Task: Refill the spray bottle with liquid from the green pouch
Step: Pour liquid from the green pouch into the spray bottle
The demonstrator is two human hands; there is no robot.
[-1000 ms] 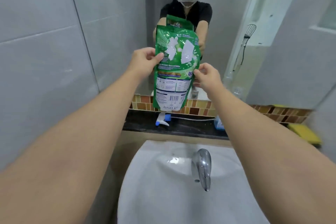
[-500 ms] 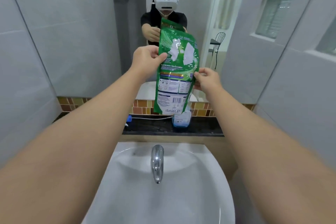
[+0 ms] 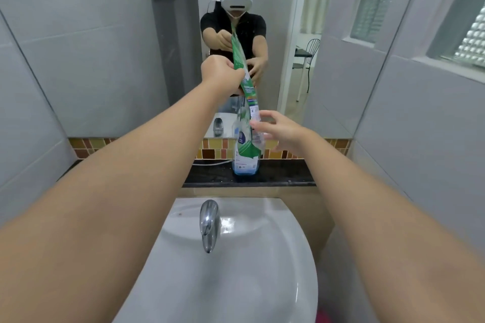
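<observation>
The green pouch (image 3: 245, 81) hangs edge-on above the black ledge, pinched in my left hand (image 3: 221, 73) near its upper part. Its lower end overlaps the clear spray bottle (image 3: 245, 162), which stands upright on the ledge with a little blue liquid at its bottom. My right hand (image 3: 278, 128) hovers just right of the pouch's lower part, fingers spread, with nothing held. Whether its fingertips touch the pouch or the bottle I cannot tell. The bottle's neck is hidden behind the pouch.
A white basin (image 3: 236, 257) with a chrome tap (image 3: 208, 223) lies below the black ledge (image 3: 283, 173). A mirror (image 3: 288, 34) above the tiled strip reflects a person wearing a headset. A thin white tube (image 3: 210, 163) lies on the ledge left of the bottle.
The pouch has turned edge-on and come down over the spray bottle. My right hand let go of it and dropped lower, opening. The view shifted to centre on the basin.
</observation>
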